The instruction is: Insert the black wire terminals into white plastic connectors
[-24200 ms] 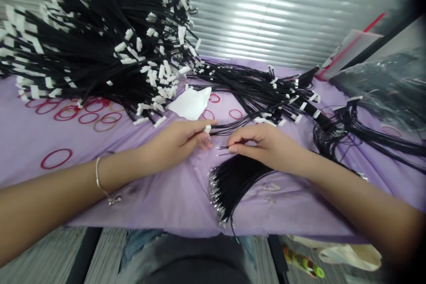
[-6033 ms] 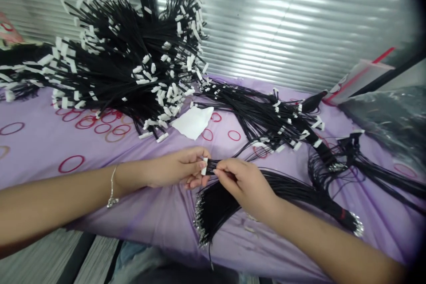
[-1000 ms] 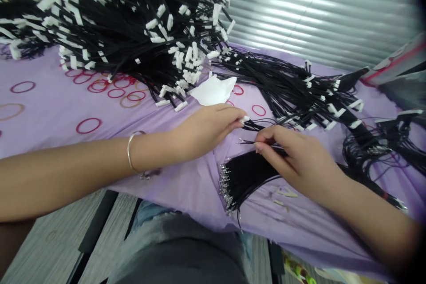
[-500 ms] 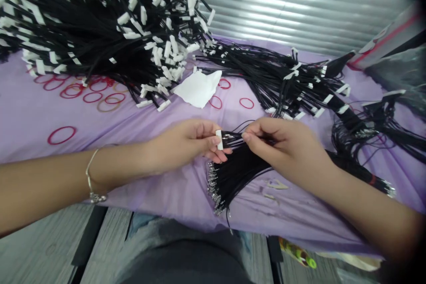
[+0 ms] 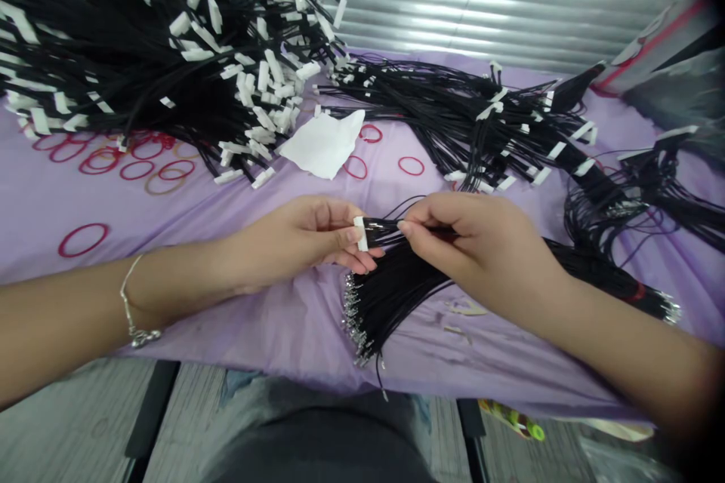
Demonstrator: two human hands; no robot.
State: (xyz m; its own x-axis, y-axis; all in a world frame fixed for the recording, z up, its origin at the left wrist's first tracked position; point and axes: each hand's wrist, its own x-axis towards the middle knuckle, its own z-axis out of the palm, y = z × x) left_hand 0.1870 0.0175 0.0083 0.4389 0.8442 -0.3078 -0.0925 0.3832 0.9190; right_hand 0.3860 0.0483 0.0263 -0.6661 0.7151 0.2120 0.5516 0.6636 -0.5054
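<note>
A small white connector is pinched between the thumb and fingers of my left hand. Several thin black wires run from its right side to my right hand, whose thumb and forefinger are closed on them. Small metal ends glint on the wires just right of the connector; whether each one sits inside it I cannot tell. Below both hands a thick bundle of black wires lies on the purple cloth, its bare metal terminals fanned out at the left end.
A large heap of black cables with white connectors fills the back left. More wired connectors lie at the back right. Red rubber bands and a torn white paper rest on the cloth. Blinds stand behind.
The view has shifted slightly, so most things appear a little further left. Both hands keep their hold on the connector and wires, with hardly any movement between them.
</note>
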